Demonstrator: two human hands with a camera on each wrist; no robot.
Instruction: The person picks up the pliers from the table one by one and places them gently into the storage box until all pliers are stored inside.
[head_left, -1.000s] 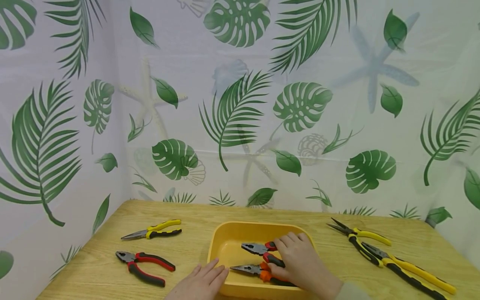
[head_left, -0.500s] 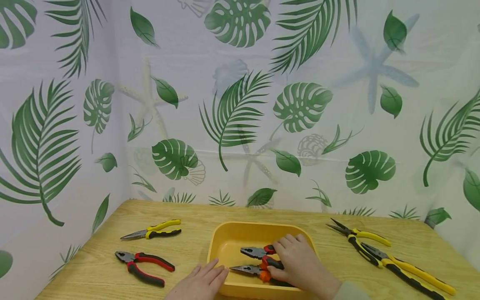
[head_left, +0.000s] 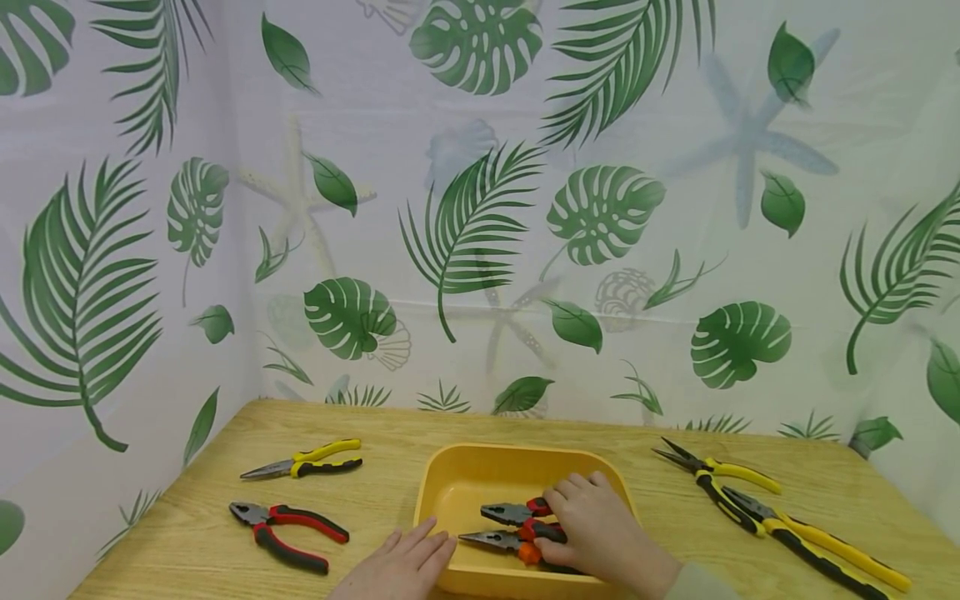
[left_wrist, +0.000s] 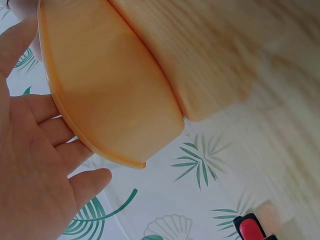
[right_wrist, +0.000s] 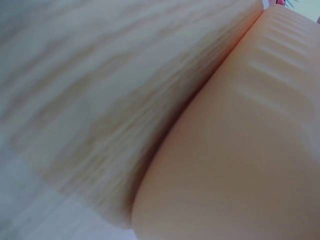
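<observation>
A yellow tray (head_left: 459, 487) stands on the table; its outer wall (right_wrist: 235, 160) fills much of the right wrist view. Inside it my right hand (head_left: 600, 529) grips the red-and-black handles of combination pliers (head_left: 504, 513), whose jaws point left. Just in front of them, orange-and-black long-nose pliers (head_left: 491, 541) lie in the tray, handles partly hidden by that hand. My left hand (head_left: 401, 567) rests at the tray's near left corner, fingers fairly straight. In the left wrist view, the fingertips of the left hand (left_wrist: 42, 165) touch the rim of the tray (left_wrist: 110, 85).
On the left of the wooden table (head_left: 390, 433) lie yellow-and-black long-nose pliers (head_left: 303, 462) and red-and-black combination pliers (head_left: 288, 533). To the right are two yellow-and-black pliers, one long-nose (head_left: 712, 475) and one longer pair (head_left: 817, 542), overlapping. A leaf-patterned sheet (head_left: 480, 250) hangs behind.
The red-and-black pliers in my right hand have shifted slightly toward the tray's near side, closer to the orange-handled pliers. The left hand has stayed in place.
</observation>
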